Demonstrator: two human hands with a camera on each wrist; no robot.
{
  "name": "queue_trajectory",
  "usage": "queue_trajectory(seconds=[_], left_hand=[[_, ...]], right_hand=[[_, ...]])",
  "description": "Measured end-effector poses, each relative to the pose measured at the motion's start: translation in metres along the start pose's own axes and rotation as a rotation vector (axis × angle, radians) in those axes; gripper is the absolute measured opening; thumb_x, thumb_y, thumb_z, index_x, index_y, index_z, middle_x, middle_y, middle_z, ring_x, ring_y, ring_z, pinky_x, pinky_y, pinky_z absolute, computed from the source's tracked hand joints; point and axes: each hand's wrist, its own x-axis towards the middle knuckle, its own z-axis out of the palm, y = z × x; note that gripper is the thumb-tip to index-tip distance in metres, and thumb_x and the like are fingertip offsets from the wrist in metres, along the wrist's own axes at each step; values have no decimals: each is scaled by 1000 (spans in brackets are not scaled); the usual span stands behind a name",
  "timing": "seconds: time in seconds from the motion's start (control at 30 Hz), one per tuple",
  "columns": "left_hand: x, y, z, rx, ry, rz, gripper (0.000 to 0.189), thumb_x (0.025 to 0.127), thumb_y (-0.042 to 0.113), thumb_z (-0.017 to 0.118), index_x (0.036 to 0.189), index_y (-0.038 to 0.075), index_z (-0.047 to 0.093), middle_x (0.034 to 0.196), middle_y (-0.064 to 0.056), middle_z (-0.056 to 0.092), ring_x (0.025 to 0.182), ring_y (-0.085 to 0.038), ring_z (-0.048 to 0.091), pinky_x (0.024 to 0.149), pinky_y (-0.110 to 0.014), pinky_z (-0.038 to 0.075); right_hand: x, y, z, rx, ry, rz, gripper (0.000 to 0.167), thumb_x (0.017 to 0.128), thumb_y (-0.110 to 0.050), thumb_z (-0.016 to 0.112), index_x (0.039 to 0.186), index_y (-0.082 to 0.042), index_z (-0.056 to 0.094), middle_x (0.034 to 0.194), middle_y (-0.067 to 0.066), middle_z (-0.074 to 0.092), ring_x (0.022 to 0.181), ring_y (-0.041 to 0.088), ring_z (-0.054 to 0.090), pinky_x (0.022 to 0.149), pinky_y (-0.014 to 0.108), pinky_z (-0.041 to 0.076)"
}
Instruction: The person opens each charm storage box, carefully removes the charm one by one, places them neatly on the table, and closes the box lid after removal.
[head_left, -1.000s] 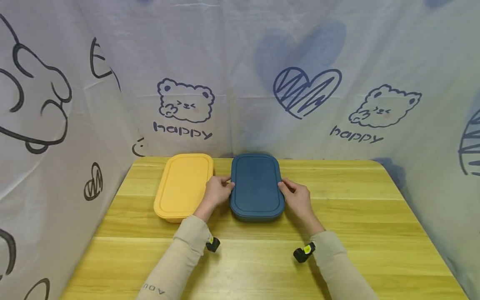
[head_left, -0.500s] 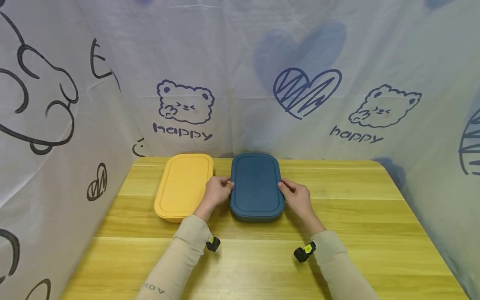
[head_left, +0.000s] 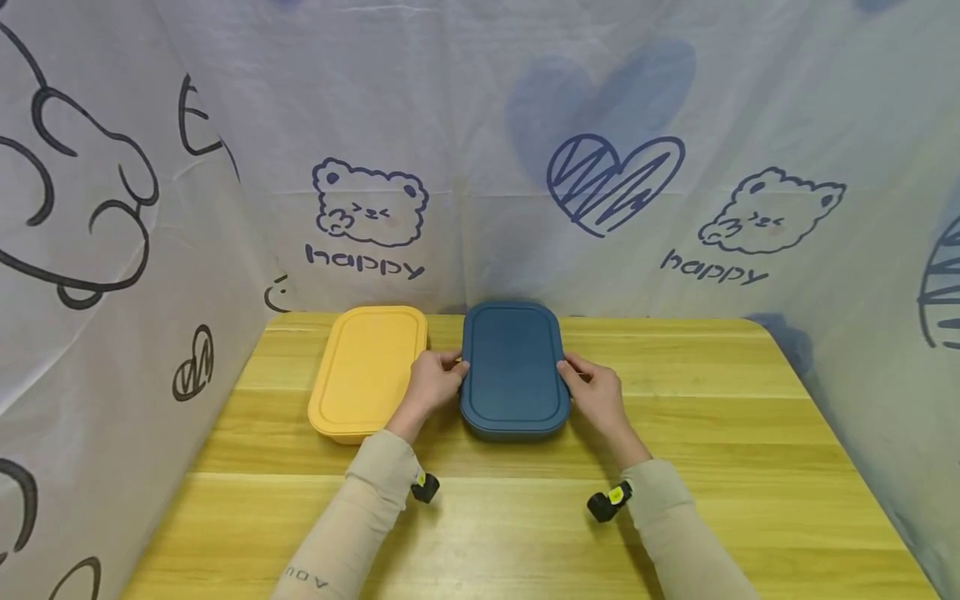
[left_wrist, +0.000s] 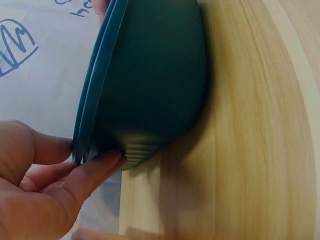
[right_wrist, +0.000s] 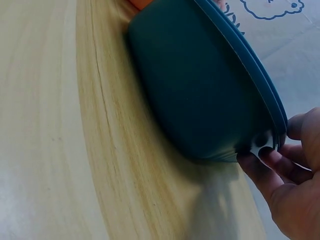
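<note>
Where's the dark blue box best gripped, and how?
Probably grip the dark blue box by its projecting rim, midway along both long sides, left hand and right hand from opposite sides; its wall slopes inward, leaving room beneath the rim.

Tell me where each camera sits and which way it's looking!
Head: worn on the head, looking forward and down at the blue box, yellow box and table; left hand, right hand and sleeves show.
Left wrist: on that wrist, looking past the left fingers at the blue box's side.
Right wrist: on that wrist, looking past the right fingers at the blue box's side.
Both wrist views share the blue box, table and the other hand's edge.
</note>
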Motion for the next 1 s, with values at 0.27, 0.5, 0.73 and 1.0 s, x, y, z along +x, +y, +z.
queue_trajectory(seconds=[0.27, 0.5, 0.73, 1.0], left_hand=[[-3, 2, 0, 0, 17, -13, 38, 104, 11, 64, 140, -2, 65, 123, -23, 75, 113, -33, 74, 91, -40, 62], [-6, 5, 0, 63, 62, -4, 36, 103, 13, 66, 136, 0, 69, 115, -20, 77, 107, -33, 73, 87, -42, 60], [-6, 8, 0, 36, 90, 10, 37, 102, 14, 67, 135, 0, 70, 105, -18, 77, 84, -24, 71, 64, -23, 49], [-8, 7, 0, -49, 86, 18, 37, 100, 11, 69, 135, 0, 71, 106, -20, 75, 80, -21, 73, 65, -22, 55]], right_hand=[[-1, 0, -1, -40, 10, -47, 45, 106, -31, 65, 144, -6, 65, 137, 19, 71, 121, 33, 70, 97, 40, 59], [-2, -2, 0, -52, 24, -82, 43, 106, -27, 66, 142, -4, 66, 127, 22, 73, 110, 32, 70, 94, 39, 59], [-1, -5, -1, -63, 55, -94, 40, 105, -27, 67, 138, -5, 70, 111, 20, 77, 92, 18, 66, 78, 20, 49], [-3, -7, -7, -1, 36, -43, 43, 106, -32, 65, 142, -8, 68, 118, 21, 76, 84, 7, 63, 70, 18, 50]])
